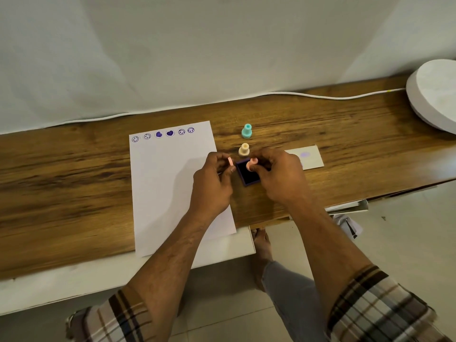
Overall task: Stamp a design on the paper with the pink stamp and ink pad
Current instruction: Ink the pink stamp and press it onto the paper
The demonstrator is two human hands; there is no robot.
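It looked like a room in a home: a long wooden table [74,174] stood against a wall hung with white cloth [172,58], over a pale tiled floor [394,230], and the person stood barefoot [261,243].

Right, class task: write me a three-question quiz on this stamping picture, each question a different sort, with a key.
1. True or false: the paper already bears six stamped marks in a row.
2. Which stamp stands farthest from the person? A teal stamp B cream stamp C pink stamp
3. Fill in: the right hand holds the pink stamp over the open ____, while the left hand holds a small pink piece.

Key: 1 true; 2 A; 3 ink pad.
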